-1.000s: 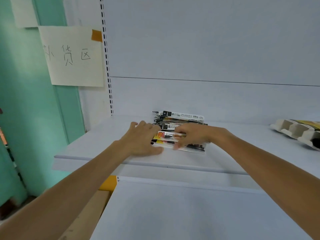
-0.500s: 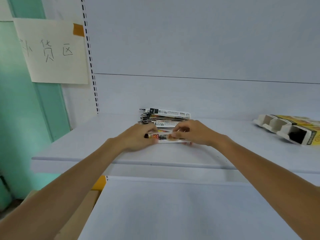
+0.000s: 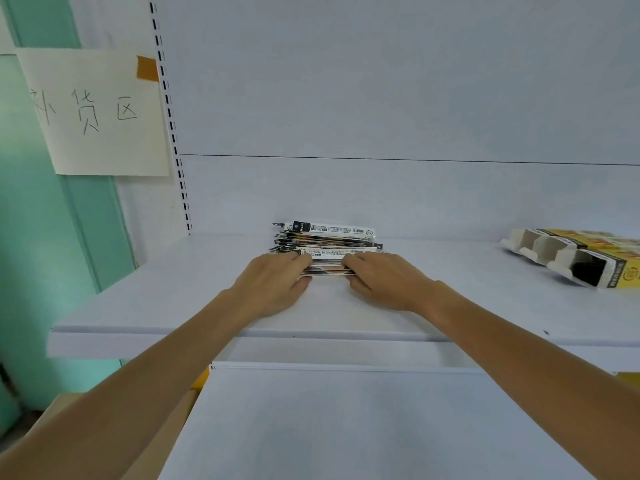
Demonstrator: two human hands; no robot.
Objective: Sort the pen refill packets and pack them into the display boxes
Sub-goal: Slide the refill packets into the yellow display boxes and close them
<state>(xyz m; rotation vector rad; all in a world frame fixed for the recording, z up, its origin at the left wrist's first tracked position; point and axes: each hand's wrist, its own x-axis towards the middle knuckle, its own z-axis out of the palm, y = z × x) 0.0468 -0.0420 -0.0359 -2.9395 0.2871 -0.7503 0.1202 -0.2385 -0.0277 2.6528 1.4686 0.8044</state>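
While the left hand [image 3: 273,285] and the right hand [image 3: 384,282] each clamp one end of a bundle of refill packets [image 3: 327,270], that bundle lies crosswise on the shelf [image 3: 173,299], with its long axis running left to right, straight ahead of the person and bridging the gap between the two hands. Fingers curl over the top of each end and the thumbs tuck in at the near edge, so both hands are gripping it. Whether it has left the shelf surface I cannot tell.

Just behind it, touching or nearly so, sits the larger pile of refill packets [image 3: 325,237], laid the same way, loosely stacked with ends slightly fanned. The packets are long, narrow, flat sleeves, mostly white with black printing and barcodes; some show darker or orange artwork. The top one has a black header at its left end.

The display boxes [image 3: 581,261] lie well apart to the right on the same shelf, yellow and white cartons on their sides, with open mouths turned toward the left and front. The right hand is the nearer to them, so the bundle would probably travel rightward, and it would have to turn end-on to enter a mouth.

A handwritten paper sign [image 3: 93,112] is taped to the wall at left.
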